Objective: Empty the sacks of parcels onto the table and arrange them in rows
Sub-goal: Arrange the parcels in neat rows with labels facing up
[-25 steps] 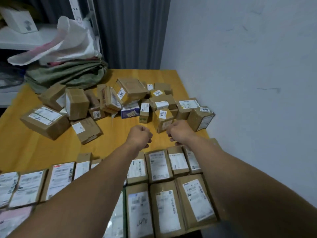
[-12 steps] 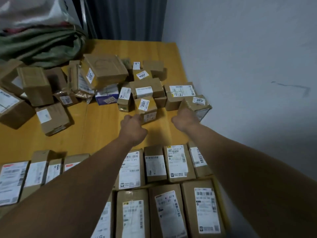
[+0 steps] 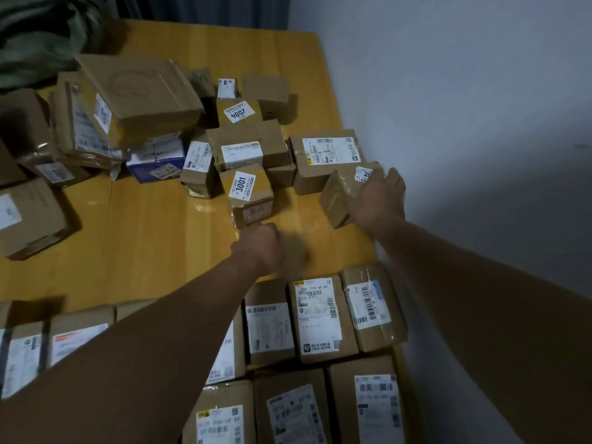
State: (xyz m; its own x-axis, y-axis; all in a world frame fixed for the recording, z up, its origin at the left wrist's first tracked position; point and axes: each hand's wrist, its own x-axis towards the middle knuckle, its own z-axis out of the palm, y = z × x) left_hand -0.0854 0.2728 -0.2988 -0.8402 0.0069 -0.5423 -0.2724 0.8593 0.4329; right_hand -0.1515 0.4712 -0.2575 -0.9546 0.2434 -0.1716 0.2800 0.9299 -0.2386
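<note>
A loose heap of brown cardboard parcels [image 3: 243, 149] lies across the far half of the yellow table [image 3: 153, 238]. Labelled parcels [image 3: 320, 318] sit side by side in two rows along the near edge. My right hand [image 3: 378, 200] lies over a small tilted parcel [image 3: 336, 197] at the table's right edge, its fingers curled over the far corner and partly covering the label. My left hand [image 3: 261, 245] is a closed fist holding nothing, just in front of a small parcel labelled 3001 [image 3: 251, 193]. My forearms hide part of the near rows.
A green sack [image 3: 41, 36] lies slumped at the far left corner. A big box [image 3: 141, 91] leans on others in the heap. A grey wall [image 3: 464, 123] runs close along the table's right edge. More boxes [image 3: 32, 216] lie at the left.
Both hands reached forward toward the heap. My right hand went from touching the tilted parcel to closing over it. The view dipped downward and closer to the table.
</note>
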